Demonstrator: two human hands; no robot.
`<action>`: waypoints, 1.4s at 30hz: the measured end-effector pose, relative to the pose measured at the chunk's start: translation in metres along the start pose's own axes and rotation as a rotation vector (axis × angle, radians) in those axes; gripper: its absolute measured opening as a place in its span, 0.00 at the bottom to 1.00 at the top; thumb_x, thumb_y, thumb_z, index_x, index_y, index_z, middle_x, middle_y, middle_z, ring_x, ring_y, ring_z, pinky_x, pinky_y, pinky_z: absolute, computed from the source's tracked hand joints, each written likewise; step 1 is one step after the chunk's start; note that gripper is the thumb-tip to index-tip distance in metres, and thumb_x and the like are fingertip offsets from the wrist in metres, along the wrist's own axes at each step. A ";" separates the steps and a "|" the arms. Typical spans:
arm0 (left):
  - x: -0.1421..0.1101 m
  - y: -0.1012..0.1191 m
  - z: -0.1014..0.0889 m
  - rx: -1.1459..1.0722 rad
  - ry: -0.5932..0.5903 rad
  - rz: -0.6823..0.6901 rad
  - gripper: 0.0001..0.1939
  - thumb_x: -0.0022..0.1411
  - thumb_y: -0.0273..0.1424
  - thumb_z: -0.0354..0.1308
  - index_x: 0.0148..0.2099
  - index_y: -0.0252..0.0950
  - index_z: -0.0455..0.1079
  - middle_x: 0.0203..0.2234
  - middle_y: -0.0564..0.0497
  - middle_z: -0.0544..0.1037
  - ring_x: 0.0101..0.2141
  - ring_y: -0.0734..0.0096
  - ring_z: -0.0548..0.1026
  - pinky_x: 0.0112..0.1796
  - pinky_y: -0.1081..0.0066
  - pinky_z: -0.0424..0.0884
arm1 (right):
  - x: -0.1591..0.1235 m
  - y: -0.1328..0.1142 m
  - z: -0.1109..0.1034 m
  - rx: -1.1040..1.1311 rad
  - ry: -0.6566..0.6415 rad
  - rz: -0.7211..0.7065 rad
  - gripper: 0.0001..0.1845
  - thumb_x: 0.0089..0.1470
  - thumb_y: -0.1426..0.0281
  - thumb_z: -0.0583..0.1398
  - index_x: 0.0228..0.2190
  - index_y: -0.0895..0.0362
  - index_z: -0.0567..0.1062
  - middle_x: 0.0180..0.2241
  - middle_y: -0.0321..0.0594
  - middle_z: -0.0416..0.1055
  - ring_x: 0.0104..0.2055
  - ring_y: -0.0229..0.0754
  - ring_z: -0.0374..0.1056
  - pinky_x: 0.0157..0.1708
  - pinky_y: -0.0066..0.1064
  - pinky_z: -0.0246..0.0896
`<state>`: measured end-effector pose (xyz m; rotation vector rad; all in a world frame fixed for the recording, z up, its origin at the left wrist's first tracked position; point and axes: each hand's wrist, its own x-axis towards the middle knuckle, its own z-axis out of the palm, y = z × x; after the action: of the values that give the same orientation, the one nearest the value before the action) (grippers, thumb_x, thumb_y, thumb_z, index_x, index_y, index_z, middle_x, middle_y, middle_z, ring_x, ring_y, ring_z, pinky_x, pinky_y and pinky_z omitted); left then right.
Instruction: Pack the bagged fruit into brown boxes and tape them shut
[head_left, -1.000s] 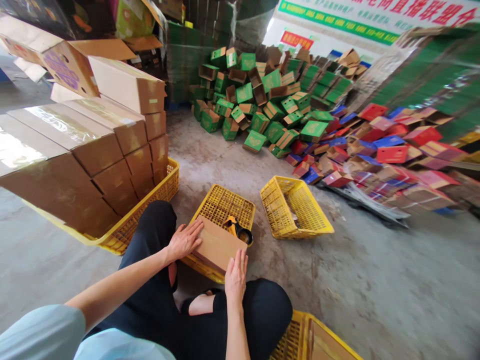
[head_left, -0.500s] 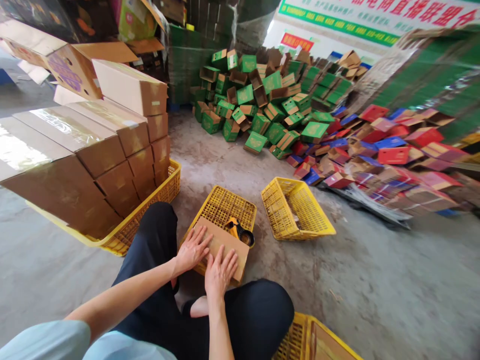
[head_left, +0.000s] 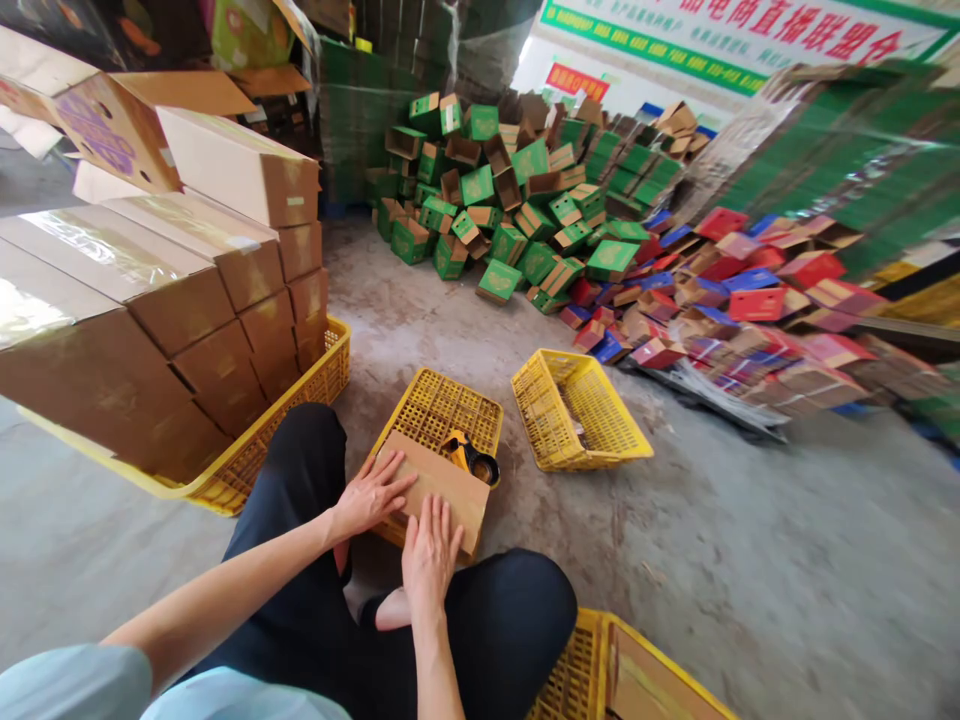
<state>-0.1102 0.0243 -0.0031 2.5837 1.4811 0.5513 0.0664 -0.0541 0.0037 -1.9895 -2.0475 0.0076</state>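
A brown cardboard box (head_left: 444, 487) lies on an upturned yellow crate (head_left: 442, 408) in front of my knees. My left hand (head_left: 367, 493) rests flat on its left end, fingers stretched out. My right hand (head_left: 429, 553) presses flat on the near side of the box, fingers spread. A yellow tape dispenser (head_left: 471, 457) sits on the crate just behind the box.
A stack of taped brown cartons (head_left: 142, 290) fills a yellow crate (head_left: 315, 385) at the left. Another yellow crate (head_left: 577, 410) lies tilted to the right, a third (head_left: 622, 670) by my right knee. Piles of green boxes (head_left: 517, 200) and red and blue boxes (head_left: 735, 300) lie behind.
My right hand slid from the box's right end to its near side beside the left hand. The box flattened down onto the crate. The view shifted slightly.
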 end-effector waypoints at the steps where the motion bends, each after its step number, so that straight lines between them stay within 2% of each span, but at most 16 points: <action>1: -0.003 -0.004 -0.002 0.012 -0.002 -0.012 0.26 0.74 0.43 0.53 0.71 0.52 0.62 0.74 0.45 0.53 0.72 0.53 0.55 0.67 0.48 0.56 | -0.004 0.009 -0.003 -0.008 0.009 0.019 0.31 0.74 0.60 0.42 0.69 0.59 0.62 0.68 0.53 0.62 0.71 0.60 0.56 0.67 0.66 0.46; 4: -0.013 -0.015 -0.004 0.033 -0.001 -0.065 0.28 0.75 0.45 0.50 0.73 0.48 0.59 0.74 0.44 0.52 0.72 0.53 0.55 0.67 0.46 0.56 | -0.018 0.038 -0.007 -0.032 0.039 0.092 0.34 0.74 0.56 0.41 0.68 0.62 0.63 0.67 0.57 0.63 0.70 0.62 0.58 0.66 0.65 0.49; 8: -0.016 -0.017 0.000 0.016 0.023 -0.138 0.32 0.75 0.45 0.48 0.75 0.39 0.55 0.74 0.40 0.53 0.72 0.52 0.54 0.65 0.50 0.61 | -0.025 0.064 -0.004 -0.010 0.077 0.117 0.37 0.73 0.53 0.40 0.67 0.65 0.65 0.67 0.58 0.62 0.71 0.60 0.57 0.65 0.55 0.57; 10: -0.012 -0.013 0.003 0.014 0.039 -0.162 0.33 0.74 0.45 0.50 0.74 0.35 0.56 0.73 0.37 0.54 0.72 0.49 0.54 0.65 0.51 0.62 | -0.020 0.068 -0.002 -0.002 0.083 0.113 0.39 0.73 0.52 0.40 0.67 0.66 0.65 0.68 0.60 0.61 0.71 0.60 0.56 0.65 0.53 0.57; 17: 0.010 0.005 0.013 0.063 0.104 -0.179 0.32 0.73 0.43 0.50 0.70 0.27 0.61 0.71 0.29 0.56 0.71 0.43 0.55 0.65 0.46 0.60 | 0.020 0.061 -0.004 -0.047 0.105 0.132 0.39 0.72 0.53 0.40 0.63 0.70 0.70 0.66 0.65 0.63 0.69 0.64 0.58 0.64 0.57 0.55; 21: 0.017 0.020 0.016 0.067 0.133 -0.194 0.31 0.71 0.43 0.54 0.68 0.27 0.63 0.72 0.26 0.52 0.71 0.36 0.52 0.65 0.43 0.60 | 0.038 0.051 -0.005 -0.064 0.154 0.103 0.36 0.72 0.55 0.42 0.59 0.69 0.73 0.61 0.66 0.67 0.65 0.65 0.61 0.63 0.56 0.56; 27: 0.022 0.038 0.021 0.027 0.123 -0.175 0.31 0.69 0.43 0.58 0.68 0.32 0.65 0.74 0.30 0.46 0.72 0.30 0.46 0.65 0.40 0.56 | 0.048 0.030 0.002 -0.013 0.169 0.077 0.31 0.73 0.61 0.43 0.59 0.66 0.74 0.60 0.63 0.69 0.65 0.62 0.61 0.62 0.53 0.58; 31: 0.024 0.042 0.023 0.005 0.076 -0.111 0.27 0.72 0.42 0.55 0.68 0.35 0.66 0.74 0.34 0.48 0.72 0.35 0.48 0.66 0.41 0.54 | 0.051 0.013 0.006 0.016 0.090 0.063 0.31 0.72 0.65 0.42 0.61 0.68 0.72 0.63 0.62 0.67 0.68 0.62 0.58 0.65 0.53 0.55; 35: 0.022 0.033 0.020 -0.027 0.041 -0.056 0.28 0.73 0.42 0.54 0.70 0.39 0.64 0.75 0.38 0.48 0.72 0.42 0.50 0.67 0.47 0.55 | 0.053 0.003 0.002 0.063 -0.040 0.052 0.29 0.73 0.64 0.42 0.65 0.59 0.70 0.67 0.52 0.65 0.71 0.59 0.55 0.67 0.57 0.51; 39: 0.020 0.016 0.012 -0.025 0.036 0.001 0.30 0.73 0.48 0.53 0.71 0.44 0.63 0.74 0.41 0.53 0.71 0.49 0.55 0.67 0.51 0.56 | 0.049 0.017 -0.010 0.048 -0.105 0.025 0.31 0.73 0.57 0.42 0.68 0.53 0.65 0.69 0.47 0.60 0.72 0.57 0.53 0.68 0.59 0.50; 42: 0.021 0.007 0.006 -0.008 0.052 -0.044 0.27 0.74 0.46 0.53 0.70 0.45 0.65 0.73 0.42 0.55 0.71 0.51 0.57 0.67 0.52 0.57 | 0.043 0.044 -0.015 -0.009 -0.078 0.129 0.36 0.73 0.53 0.38 0.68 0.58 0.65 0.69 0.51 0.60 0.72 0.60 0.54 0.66 0.62 0.51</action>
<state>-0.0934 0.0390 -0.0013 2.5432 1.5445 0.6225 0.1128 -0.0123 0.0181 -2.1557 -1.9643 0.1043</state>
